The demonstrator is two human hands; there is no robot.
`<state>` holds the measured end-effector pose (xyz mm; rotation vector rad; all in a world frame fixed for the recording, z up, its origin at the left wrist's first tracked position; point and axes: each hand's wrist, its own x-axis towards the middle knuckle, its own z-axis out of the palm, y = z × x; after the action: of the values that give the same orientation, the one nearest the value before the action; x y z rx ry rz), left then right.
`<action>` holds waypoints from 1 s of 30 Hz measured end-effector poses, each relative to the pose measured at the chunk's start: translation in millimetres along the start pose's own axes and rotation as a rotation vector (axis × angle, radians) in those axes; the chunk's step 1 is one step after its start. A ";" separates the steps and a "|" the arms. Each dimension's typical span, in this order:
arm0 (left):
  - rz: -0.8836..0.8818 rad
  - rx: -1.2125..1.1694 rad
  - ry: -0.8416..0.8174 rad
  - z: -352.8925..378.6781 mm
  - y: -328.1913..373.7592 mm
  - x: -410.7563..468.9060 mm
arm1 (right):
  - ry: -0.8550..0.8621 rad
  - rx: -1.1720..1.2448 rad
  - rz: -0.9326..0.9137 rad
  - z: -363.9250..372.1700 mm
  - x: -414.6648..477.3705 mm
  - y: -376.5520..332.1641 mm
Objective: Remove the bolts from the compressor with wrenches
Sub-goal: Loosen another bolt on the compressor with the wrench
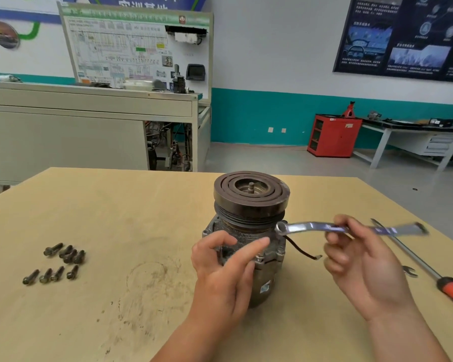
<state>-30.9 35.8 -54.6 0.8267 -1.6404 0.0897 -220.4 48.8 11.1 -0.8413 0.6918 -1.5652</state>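
The compressor (249,205) stands upright on the wooden table (115,205), its dark grooved pulley on top. My right hand (356,259) pinches the shaft of a silver ring wrench (306,227), blurred by motion. The wrench's ring end sits at the compressor's right flange, just below the pulley. My left hand (220,265) is in front of the compressor body, thumb and forefinger curved close to the housing; whether they touch it I cannot tell. Several removed bolts (60,262) lie in two loose groups at the table's left.
A screwdriver with a red and black handle (429,273) lies on the table's right side, with an open-end wrench (409,271) partly under it. A short black wire (302,252) sticks out of the compressor's right side. Beyond the table stand a training bench and a red cabinet.
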 end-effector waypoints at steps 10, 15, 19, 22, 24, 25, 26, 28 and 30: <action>-0.154 -0.025 -0.057 -4.0 -4.1 0.0 | 0.206 -0.503 -0.470 26.9 -66.5 41.5; -0.151 -0.009 -0.079 -4.7 -4.9 0.4 | 0.165 -0.582 -0.499 34.4 -67.9 42.4; -0.131 -0.006 -0.065 -4.0 -2.8 1.9 | 0.140 -0.537 -0.428 27.9 -62.9 32.5; -0.134 -0.027 -0.061 -4.5 -1.7 1.2 | 0.071 -0.509 -0.327 19.2 -51.4 20.7; -0.141 -0.052 -0.058 -4.0 -0.9 0.5 | 0.062 -0.412 -0.219 12.4 -33.0 15.5; -0.145 -0.065 -0.056 -3.7 -0.5 0.4 | 0.027 -0.354 -0.141 8.3 -23.9 14.1; -0.145 -0.070 -0.053 -3.1 -0.8 0.5 | -0.015 -0.291 -0.071 3.8 -16.7 13.8; -0.139 -0.069 -0.048 -2.0 -2.3 -0.1 | -0.020 -0.185 0.079 1.1 -2.2 14.3; -0.147 -0.098 -0.058 -2.1 -3.0 -0.2 | 0.001 -0.084 0.155 2.6 5.7 19.9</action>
<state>-27.5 34.7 -55.3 0.8783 -1.6191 -0.1177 -207.5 40.1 -2.8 -0.8286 0.8088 -1.4055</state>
